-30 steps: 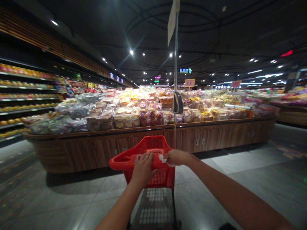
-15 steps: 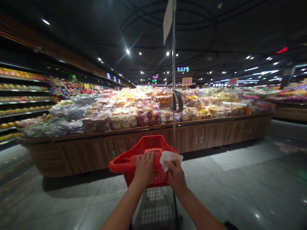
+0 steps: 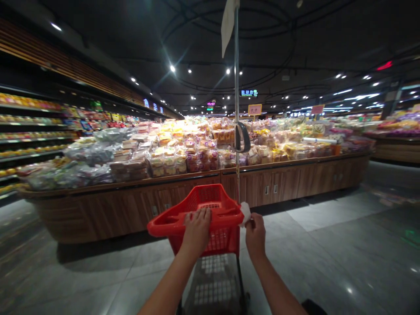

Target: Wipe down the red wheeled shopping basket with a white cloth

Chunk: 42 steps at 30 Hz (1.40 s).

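A red plastic shopping cart stands straight in front of me, its handle side nearest. My left hand lies over the middle of the handle bar, fingers curled onto it. My right hand is closed at the cart's right corner and pinches a white wipe. The wipe rests against the outer edge of that corner. Part of it is hidden by my fingers.
Beyond the cart runs a long wooden display counter heaped with bagged breads. A metal pole with a black loop rises before it. Stocked shelves line the left. Grey tiled floor spreads to the right.
My right hand and the wipe have slid right along the handle, from beside the left hand to the cart's right corner. My left hand has stayed on the bar.
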Motion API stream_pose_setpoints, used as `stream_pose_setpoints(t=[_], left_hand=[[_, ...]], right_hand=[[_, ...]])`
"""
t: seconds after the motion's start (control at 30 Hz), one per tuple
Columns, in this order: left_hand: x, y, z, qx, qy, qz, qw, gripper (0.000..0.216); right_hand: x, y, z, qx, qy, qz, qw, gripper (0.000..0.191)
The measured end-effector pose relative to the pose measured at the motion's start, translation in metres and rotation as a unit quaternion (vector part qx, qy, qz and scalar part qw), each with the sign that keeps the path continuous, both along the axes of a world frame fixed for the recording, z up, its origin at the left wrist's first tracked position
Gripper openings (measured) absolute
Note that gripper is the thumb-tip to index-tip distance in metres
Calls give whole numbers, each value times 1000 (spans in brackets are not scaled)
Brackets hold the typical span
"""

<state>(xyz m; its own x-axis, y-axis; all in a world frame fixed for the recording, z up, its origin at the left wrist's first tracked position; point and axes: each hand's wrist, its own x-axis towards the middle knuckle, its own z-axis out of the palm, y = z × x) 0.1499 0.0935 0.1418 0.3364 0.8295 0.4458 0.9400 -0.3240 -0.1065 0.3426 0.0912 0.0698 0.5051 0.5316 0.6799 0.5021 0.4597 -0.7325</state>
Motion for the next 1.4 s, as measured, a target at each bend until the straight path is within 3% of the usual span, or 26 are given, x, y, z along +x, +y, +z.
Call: stream_pose_setpoints(t=[0.2,0.27,0.37,0.4,0.47,0.57,0.67,0.87,1.03,1.17,1.33,1.4], left_hand=[[0,-1,-2,17,-20,-11,1000,62],[-2,0,-2,19,-20,-19,999,62],[-6,2,-3,22,-15,-34,999,63],[-7,2,-3,23,-15,-36,999,64],[-8,1,-2,24,-18,-36,999,66],[-9,-2,-1,33,-28,-37,998,71],[-11,-5,1,49,-43,-31,997,73],[-31,-7,0,62,-46,-41,996,69],[-43,-13,-3,58,-51,-61,995,70],[-53,-16,-1,43,-55,-78,995,74],[-79,-15,5,15,-44,-95,994,78],[-88,-15,8,-4,-44,-96,994,78]], right_hand=[[-30,-7,-6,-8,24,43,999,17],[-22,-3,-1,-12,27,34,999,21],[8,18,19,-98,-12,58,993,28],[18,27,28,-163,-55,105,979,30],[34,45,46,-210,-102,166,958,28],[42,61,66,-238,-164,215,933,24],[37,56,77,-250,-240,247,905,22],[8,28,96,-262,-392,268,840,18],[-46,26,115,-264,-476,272,794,12],[-63,15,115,-229,-485,285,794,14],[-18,-13,107,-172,-468,312,809,16],[1,-20,101,-151,-434,317,830,17]])
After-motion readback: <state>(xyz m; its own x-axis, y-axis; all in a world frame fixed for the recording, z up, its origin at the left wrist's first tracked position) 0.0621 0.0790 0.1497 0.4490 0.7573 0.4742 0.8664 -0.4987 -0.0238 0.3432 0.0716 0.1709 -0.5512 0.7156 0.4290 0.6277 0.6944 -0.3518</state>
